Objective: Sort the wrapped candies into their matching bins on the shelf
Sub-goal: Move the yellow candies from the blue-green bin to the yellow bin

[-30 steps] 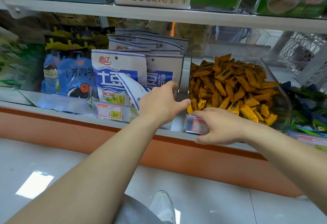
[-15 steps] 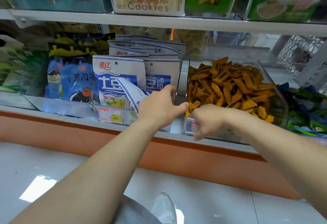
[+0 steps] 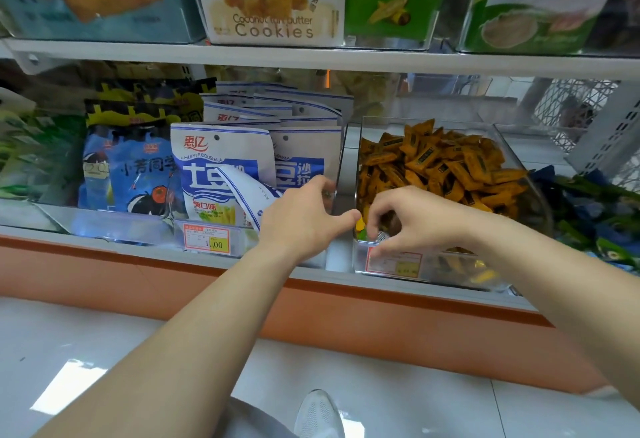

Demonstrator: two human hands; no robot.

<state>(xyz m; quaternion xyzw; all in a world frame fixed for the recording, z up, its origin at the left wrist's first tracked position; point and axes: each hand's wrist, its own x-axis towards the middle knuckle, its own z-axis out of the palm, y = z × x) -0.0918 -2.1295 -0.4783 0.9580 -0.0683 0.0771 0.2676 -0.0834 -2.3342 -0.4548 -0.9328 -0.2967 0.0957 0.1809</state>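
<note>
Where the right hand (image 3: 415, 226) lay flat on the front of the orange candy bin (image 3: 433, 269) a moment ago, its fingers now curl down into the bin's 7 o'clock corner. They seem to pinch a small green and yellow candy (image 3: 361, 232), though it is blurry and half hidden. It does not match the orange ones, so I think it is being picked out. The green candies (image 3: 599, 216) lie at 3 o'clock. The left hand (image 3: 301, 219), at 9 o'clock, rests loose on the packet bin (image 3: 114, 226), holding nothing.
</note>
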